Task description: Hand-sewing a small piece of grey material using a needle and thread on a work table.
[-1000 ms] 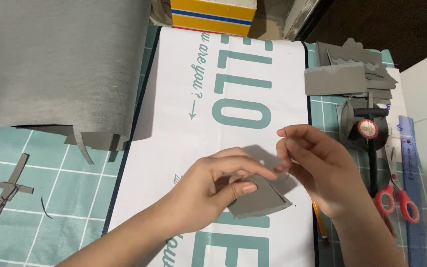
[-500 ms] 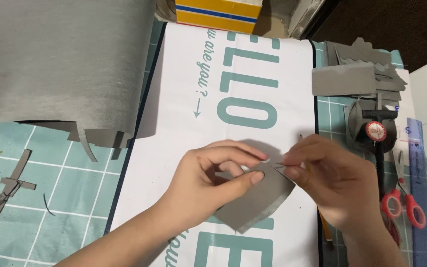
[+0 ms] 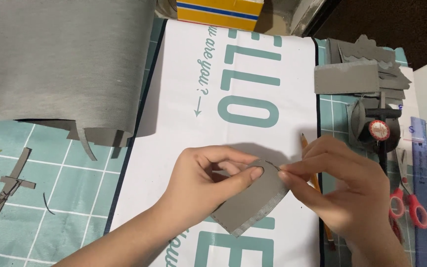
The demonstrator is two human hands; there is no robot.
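Note:
A grey fabric piece (image 3: 253, 205) with a rounded top and stitched lower edge is held over a white sheet with teal letters (image 3: 253, 74). My left hand (image 3: 206, 180) pinches its upper edge between thumb and fingers. My right hand (image 3: 344, 190) pinches the same rounded edge from the right, where a thin dark thread or needle curves above the fabric. Both hands touch the piece near its top.
A large grey fabric sheet (image 3: 55, 59) lies at the upper left on a teal cutting mat (image 3: 50, 198) with grey scraps (image 3: 6, 188). Cut grey pieces (image 3: 357, 74), a tape dispenser (image 3: 379, 128), red scissors (image 3: 411, 207), a blue ruler (image 3: 421, 163), a pencil (image 3: 312, 183) and a yellow box (image 3: 221, 10) sit around.
Both hands have turned the grey piece so its rounded edge faces up, and my right hand's fingertips have closed on that edge.

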